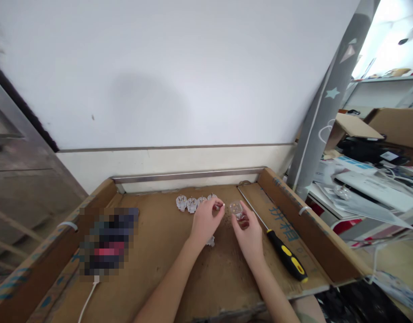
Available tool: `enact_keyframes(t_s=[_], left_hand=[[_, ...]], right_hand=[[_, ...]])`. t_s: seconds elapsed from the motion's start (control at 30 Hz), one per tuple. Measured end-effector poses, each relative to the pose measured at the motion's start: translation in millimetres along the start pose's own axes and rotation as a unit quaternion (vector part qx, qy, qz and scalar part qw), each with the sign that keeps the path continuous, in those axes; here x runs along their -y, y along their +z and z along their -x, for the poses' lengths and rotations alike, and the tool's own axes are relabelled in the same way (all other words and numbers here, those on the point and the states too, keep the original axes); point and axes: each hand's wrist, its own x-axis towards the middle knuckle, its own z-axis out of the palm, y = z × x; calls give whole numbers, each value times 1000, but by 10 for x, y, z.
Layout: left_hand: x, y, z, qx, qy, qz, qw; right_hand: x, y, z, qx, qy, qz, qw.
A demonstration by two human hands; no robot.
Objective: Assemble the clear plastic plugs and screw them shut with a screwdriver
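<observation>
Left hand: pinching small pale piece
Right hand: grasping clear plastic piece
Plugs: rowed on cardboard

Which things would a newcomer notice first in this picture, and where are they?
The black-and-yellow screwdriver probably stands out first, lying on the cardboard to the right of the right hand, which holds a clear plastic piece. Several pale plugs form a row beyond the left hand.

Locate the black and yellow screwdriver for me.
In the head view, the screwdriver lies on the cardboard base, right of the right hand and near the right cardboard wall.
</observation>
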Motion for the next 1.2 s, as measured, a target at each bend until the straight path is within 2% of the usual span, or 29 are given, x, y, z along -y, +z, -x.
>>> enact_keyframes(t_s=[0.13,0.27,0.5,0.83,1.2], left_hand=[[-53,-6,53,-22,21,33,999],[-87,3,86,5,65,12,998],[-111,36,80,27,57,17,998],[-128,16,72,-32,79,15,996],[-137,-3,87,-47,94,-23,994]], right_hand=[[15,-7,11,34,-18,20,999],[8,0,14,58,-26,10,998],[-1,-1,10,52,3,-48,997],[101,-40,3,49,41,-118,991],[118,-16,15,81,38,-138,986]])
